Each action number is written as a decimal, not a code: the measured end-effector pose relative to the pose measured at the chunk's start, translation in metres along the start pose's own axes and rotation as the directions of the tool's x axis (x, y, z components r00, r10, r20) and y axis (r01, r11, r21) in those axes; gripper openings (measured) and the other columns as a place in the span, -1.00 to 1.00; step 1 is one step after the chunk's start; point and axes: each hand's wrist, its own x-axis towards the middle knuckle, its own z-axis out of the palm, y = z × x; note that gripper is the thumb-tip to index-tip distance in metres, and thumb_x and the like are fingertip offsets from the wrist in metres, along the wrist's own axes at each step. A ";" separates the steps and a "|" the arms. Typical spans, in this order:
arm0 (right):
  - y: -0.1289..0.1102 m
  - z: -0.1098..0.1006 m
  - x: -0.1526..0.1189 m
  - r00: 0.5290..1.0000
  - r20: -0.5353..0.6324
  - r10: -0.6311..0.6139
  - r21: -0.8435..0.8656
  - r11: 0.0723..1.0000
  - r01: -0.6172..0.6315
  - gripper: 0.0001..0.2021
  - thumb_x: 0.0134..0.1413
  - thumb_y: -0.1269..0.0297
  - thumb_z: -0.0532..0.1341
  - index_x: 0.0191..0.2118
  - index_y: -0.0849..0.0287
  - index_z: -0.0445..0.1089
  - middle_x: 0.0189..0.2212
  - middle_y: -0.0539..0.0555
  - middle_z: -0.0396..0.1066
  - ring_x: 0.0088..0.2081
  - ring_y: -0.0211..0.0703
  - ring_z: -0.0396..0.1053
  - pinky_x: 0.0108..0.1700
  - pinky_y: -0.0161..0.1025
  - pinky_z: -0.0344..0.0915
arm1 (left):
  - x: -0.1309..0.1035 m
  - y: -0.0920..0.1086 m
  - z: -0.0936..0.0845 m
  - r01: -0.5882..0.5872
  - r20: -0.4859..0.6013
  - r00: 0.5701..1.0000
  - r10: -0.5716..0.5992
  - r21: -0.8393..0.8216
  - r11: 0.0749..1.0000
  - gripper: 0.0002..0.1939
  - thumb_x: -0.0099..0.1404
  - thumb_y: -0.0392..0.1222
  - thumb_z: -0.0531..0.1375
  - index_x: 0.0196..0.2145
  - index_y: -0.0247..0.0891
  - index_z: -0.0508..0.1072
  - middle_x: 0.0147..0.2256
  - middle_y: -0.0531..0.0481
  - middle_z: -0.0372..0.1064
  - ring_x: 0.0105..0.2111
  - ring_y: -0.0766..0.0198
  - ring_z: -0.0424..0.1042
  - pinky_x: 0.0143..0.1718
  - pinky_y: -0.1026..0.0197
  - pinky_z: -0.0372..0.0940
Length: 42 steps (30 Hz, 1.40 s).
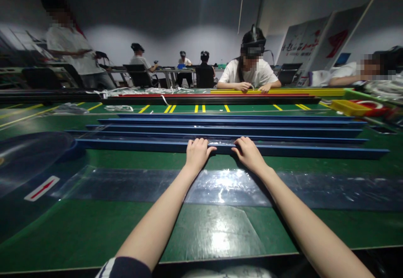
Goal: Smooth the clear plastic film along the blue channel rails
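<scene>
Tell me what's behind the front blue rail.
Behind the front rail: more blue rails, then black bars. Its upright face hides whatever sits low directly behind.

I can make out one sleeve [132, 267], dark navy or black, in soft-looking cloth, its hem curving round near the left elbow. White stripes [108, 267] run along the outer end of that sleeve, a thin dark line between them. Beyond the sleeve, the left forearm [166, 210] is bare and slim, tapering to a narrow wrist and a bare left hand [197, 154]. Across from the sleeve, the right forearm [299, 211] is bare too, similarly tapered, and the right hand [248, 153] has slender bare fingers.
</scene>
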 end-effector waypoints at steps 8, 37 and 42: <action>0.001 0.006 0.002 0.998 -0.027 0.058 0.067 0.996 -0.056 -0.98 0.06 0.36 0.08 -0.36 0.14 0.23 -0.33 0.11 0.33 -0.23 -0.07 0.21 -0.21 -0.18 0.13 | 0.000 0.000 -0.001 -0.008 0.003 1.000 0.008 0.004 1.000 -0.64 0.24 0.11 0.06 -0.38 -0.26 0.39 -0.36 -0.11 0.39 -0.27 0.11 0.30 -0.28 0.12 0.01; 0.033 -0.011 -0.009 0.979 -0.055 0.195 0.090 0.978 -0.189 -0.96 -0.09 0.37 0.08 -0.49 0.13 0.18 -0.40 0.08 0.37 -0.26 -0.04 0.27 -0.23 -0.14 0.04 | -0.001 -0.014 -0.010 -0.065 0.026 0.998 0.065 0.000 0.998 -0.67 0.24 0.10 0.08 -0.30 -0.22 0.41 -0.31 -0.10 0.40 -0.24 0.11 0.31 -0.23 0.11 0.04; 0.034 -0.009 -0.010 0.981 -0.061 0.182 0.084 0.981 -0.177 -0.96 -0.08 0.37 0.06 -0.49 0.12 0.17 -0.41 0.08 0.36 -0.26 -0.03 0.26 -0.22 -0.13 0.05 | -0.001 -0.013 -0.009 -0.050 0.030 0.998 0.050 0.022 0.998 -0.67 0.24 0.10 0.07 -0.34 -0.22 0.40 -0.32 -0.10 0.39 -0.25 0.11 0.30 -0.24 0.12 0.04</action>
